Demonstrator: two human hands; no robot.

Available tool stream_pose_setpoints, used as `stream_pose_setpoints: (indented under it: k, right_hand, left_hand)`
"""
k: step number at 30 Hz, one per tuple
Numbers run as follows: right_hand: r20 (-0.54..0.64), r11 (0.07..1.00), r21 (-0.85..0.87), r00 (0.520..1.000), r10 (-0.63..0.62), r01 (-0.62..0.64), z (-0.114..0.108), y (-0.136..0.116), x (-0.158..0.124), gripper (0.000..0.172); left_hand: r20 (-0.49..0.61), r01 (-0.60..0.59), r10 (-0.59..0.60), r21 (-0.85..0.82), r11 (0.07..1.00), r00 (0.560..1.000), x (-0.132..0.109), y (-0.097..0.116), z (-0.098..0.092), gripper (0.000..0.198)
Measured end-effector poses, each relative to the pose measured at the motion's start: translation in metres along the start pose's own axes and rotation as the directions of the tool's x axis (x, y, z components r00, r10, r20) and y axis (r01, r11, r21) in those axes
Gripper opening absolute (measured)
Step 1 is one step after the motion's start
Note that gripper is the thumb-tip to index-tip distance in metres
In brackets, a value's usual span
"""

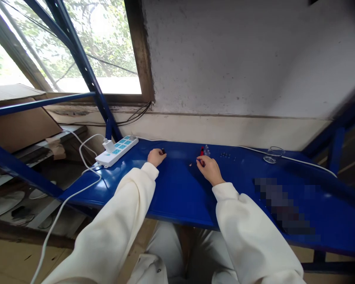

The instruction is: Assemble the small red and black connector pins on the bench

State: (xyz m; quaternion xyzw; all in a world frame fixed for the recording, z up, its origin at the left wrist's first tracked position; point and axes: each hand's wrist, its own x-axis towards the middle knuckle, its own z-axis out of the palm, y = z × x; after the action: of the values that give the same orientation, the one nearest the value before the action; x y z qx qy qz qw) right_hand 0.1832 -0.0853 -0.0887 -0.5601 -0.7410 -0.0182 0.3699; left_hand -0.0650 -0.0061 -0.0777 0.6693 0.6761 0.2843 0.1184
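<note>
My left hand [156,157] is closed over the blue tabletop, left of the middle. A small dark object [163,151] shows at its fingertips, too small to name. My right hand [209,167] is pinched shut over the table, and whatever lies between its fingertips cannot be made out. Just beyond those fingers are a small red object [202,149] and a clear, knobbly plastic piece [207,150]. A tiny pale bit [190,165] rests on the table to the left of my right hand. Several tiny dark parts [225,154] lie to its right.
A white power strip [118,150] with a plug in it stands at the table's left end, its cord hanging down. At the back right are a clear round container [269,159] and a white cable [307,162]. A blurred-out dark patch [284,207] covers something at front right.
</note>
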Motion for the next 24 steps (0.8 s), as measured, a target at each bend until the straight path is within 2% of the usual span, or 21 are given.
stream_pose_setpoints:
  k: [3, 8, 11, 15, 17, 20, 24]
  right_hand:
    - [0.01, 1.0, -0.001, 1.0, 0.001, -0.001, 0.0, -0.001, 0.0, 0.022]
    - [-0.034, 1.0, -0.002, 0.999, 0.012, -0.012, -0.003, -0.003, -0.001, 0.023]
    - [-0.145, 0.992, -0.032, 0.982, 0.119, -0.125, -0.007, -0.003, -0.001, 0.025]
    - [-0.26, 0.944, -0.073, 0.92, 0.293, -0.321, -0.014, -0.001, 0.0, 0.023]
    - [-0.236, 0.904, -0.112, 0.895, 0.379, -0.412, -0.017, 0.001, 0.0, 0.021]
    - [-0.114, 0.836, -0.208, 0.862, 0.494, -0.507, -0.018, 0.005, -0.002, 0.018]
    - [-0.001, 0.802, -0.31, 0.844, 0.537, -0.511, -0.014, 0.01, -0.004, 0.022]
  left_hand:
    - [0.023, 0.033, -0.033, 0.01, 0.999, 0.999, -0.004, -0.011, -0.002, 0.017]
    - [0.03, 0.027, -0.028, 0.039, 0.999, 0.999, -0.009, -0.01, 0.003, 0.015]
    - [0.022, 0.035, -0.037, 0.075, 0.997, 0.999, -0.008, -0.009, 0.006, 0.015]
    - [0.017, 0.042, -0.043, 0.083, 0.996, 0.999, -0.007, -0.009, 0.009, 0.018]
    - [0.015, 0.042, -0.044, 0.092, 0.995, 0.999, -0.006, -0.009, 0.009, 0.019]
    - [0.015, 0.058, -0.059, 0.067, 0.996, 0.998, -0.006, -0.011, 0.008, 0.021]
    - [-0.016, 0.102, -0.103, -0.025, 0.994, 0.995, -0.013, -0.014, 0.003, 0.03]
